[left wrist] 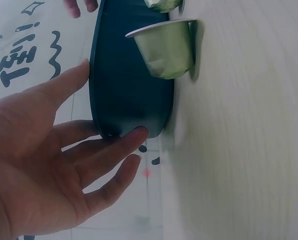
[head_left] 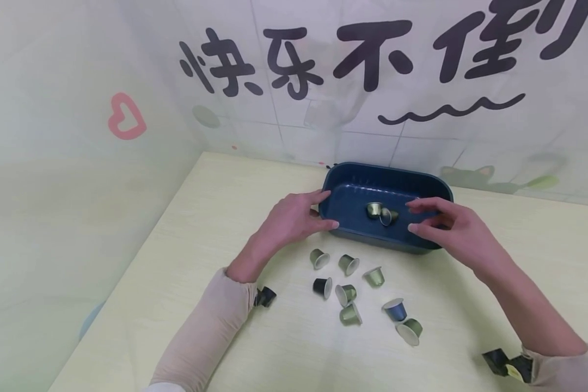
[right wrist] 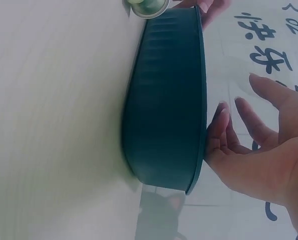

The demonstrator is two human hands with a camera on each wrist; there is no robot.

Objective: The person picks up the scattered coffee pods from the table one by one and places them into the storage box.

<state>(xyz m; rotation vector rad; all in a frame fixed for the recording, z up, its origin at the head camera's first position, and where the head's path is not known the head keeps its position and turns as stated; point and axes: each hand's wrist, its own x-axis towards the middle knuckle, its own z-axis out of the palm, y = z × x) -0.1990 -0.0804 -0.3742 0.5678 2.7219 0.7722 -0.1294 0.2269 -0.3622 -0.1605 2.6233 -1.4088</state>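
A dark blue plastic tub (head_left: 387, 239) with rounded corners stands at the back of the table. My left hand (head_left: 296, 215) holds its left end, thumb and index fingertips over the rim, other fingers along the outside in the left wrist view. Above the tub's right end is my right hand (head_left: 443, 220), thumb and index finger apart, nothing between them. Three coffee capsules lie inside the tub, including a shiny green one (head_left: 374, 210). In front, several more are scattered on the table, mostly green, with a black capsule (head_left: 319, 287) and a blue capsule (head_left: 396, 310).
A pale wood-patterned table (head_left: 176, 272) carries everything. Right behind the tub hangs a white sheet (head_left: 294, 136) with dark lettering, and another side of it borders the table's left edge. Small black devices (head_left: 264, 296) are strapped at both wrists.
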